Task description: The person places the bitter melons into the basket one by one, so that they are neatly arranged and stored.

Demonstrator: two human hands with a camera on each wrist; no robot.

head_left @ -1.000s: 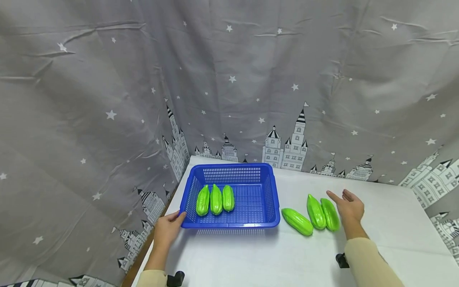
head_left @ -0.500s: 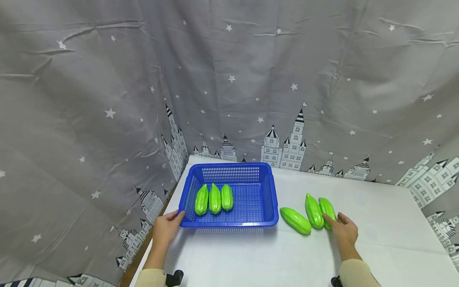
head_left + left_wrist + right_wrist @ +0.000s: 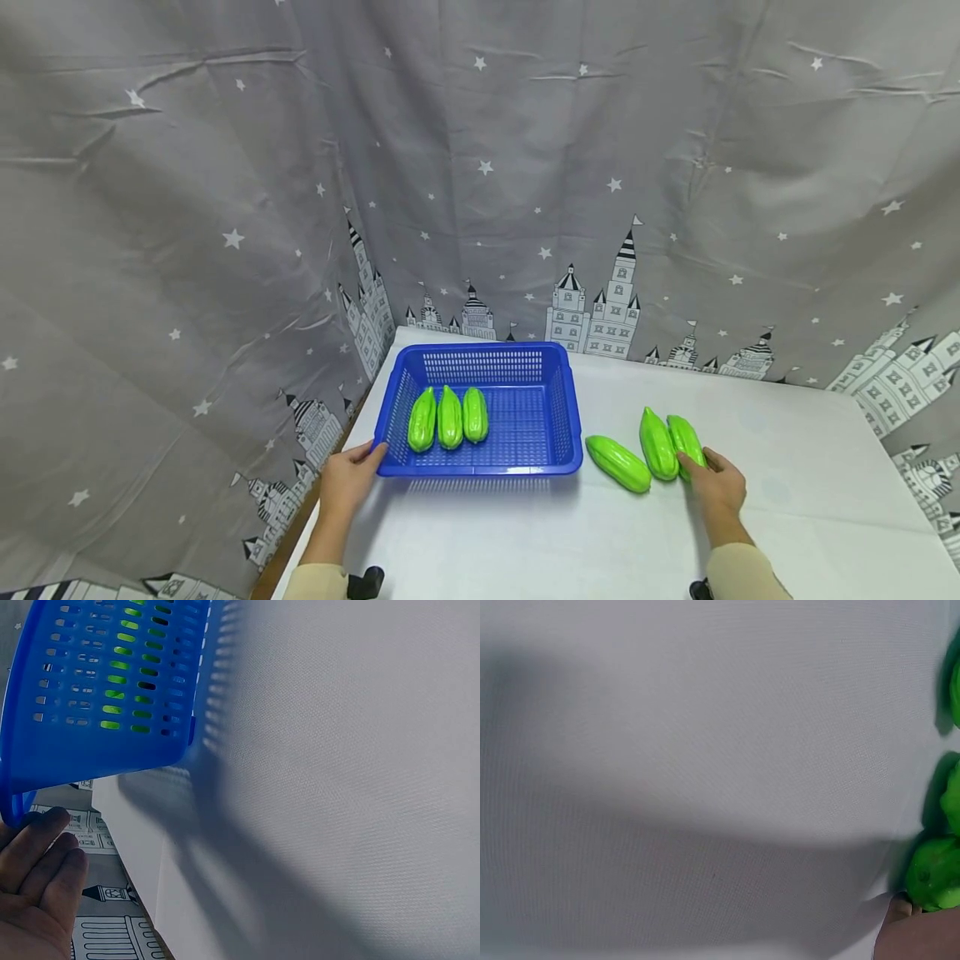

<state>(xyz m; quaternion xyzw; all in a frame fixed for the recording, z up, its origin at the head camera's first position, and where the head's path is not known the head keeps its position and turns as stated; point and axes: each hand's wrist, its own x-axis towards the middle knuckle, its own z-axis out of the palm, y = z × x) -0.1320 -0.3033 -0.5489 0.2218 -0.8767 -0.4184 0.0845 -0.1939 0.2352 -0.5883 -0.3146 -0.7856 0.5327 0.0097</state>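
Note:
A blue plastic basket (image 3: pixel 480 471) with slotted walls holds three glossy, bright green ridged gourds (image 3: pixel 450 417), lying side by side at its left. My left hand (image 3: pixel 348 479) pinches the basket's near left corner at the rim. To the right of the basket, my right hand (image 3: pixel 717 485) grips the near end of the rightmost green gourd (image 3: pixel 683 436), thumb on its left side and fingers at its right. Touching that one is a second loose gourd (image 3: pixel 657 444), and a third gourd (image 3: pixel 618 463) lies slanted nearer the basket. The right wrist view catches the gripped gourd (image 3: pixel 930 874) at its edge.
A white cloth (image 3: pixel 495 533) covers the table, whose brown edge (image 3: pixel 281 558) shows at the left. Behind and to the left hangs a grey curtain (image 3: pixel 480 167) printed with stars and castles.
My right hand has come down and left from above the table beside the rightmost gourd, and now grips it. My left hand stays at the basket's corner.

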